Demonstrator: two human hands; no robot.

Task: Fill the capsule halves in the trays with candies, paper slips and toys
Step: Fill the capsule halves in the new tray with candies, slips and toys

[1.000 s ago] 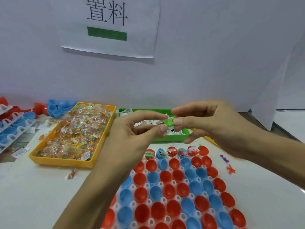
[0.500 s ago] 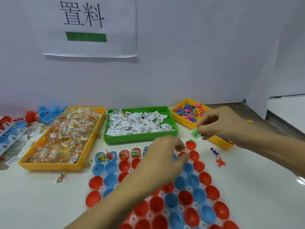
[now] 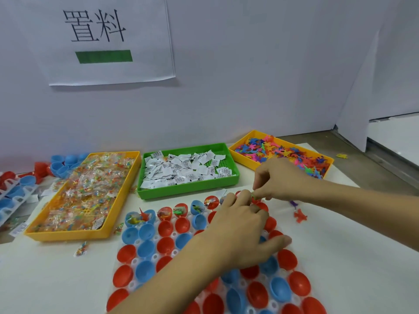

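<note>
The right hand [image 3: 280, 179] pinches a small green toy [image 3: 253, 196] between thumb and fingertips, low over the far row of the capsule tray [image 3: 136, 284]. The left hand [image 3: 243, 232] lies palm-down across the middle of that tray, fingers loosely bent and thumb spread to the right; whether it holds anything cannot be told. Red and blue capsule halves [image 3: 145, 248] sit open-side up in the tray's sockets; about six in the far row already carry small items, while the nearer rows show bare insides. Two loose toys [image 3: 299, 215], one purple and one red, lie on the desk [image 3: 353, 257] just right of the tray. Beyond stand three bins: a yellow bin of wrapped candies [image 3: 86, 189] at left, a green bin of paper slips [image 3: 188, 169] in the middle, and a yellow bin of coloured toys [image 3: 285, 152] at right. Two stray candies [image 3: 81, 248] lie by the near edge of the candy bin. Open desk surface stretches right of the tray toward the desk's edge. A printed sign [image 3: 106, 39] hangs on the white wall behind.
</note>
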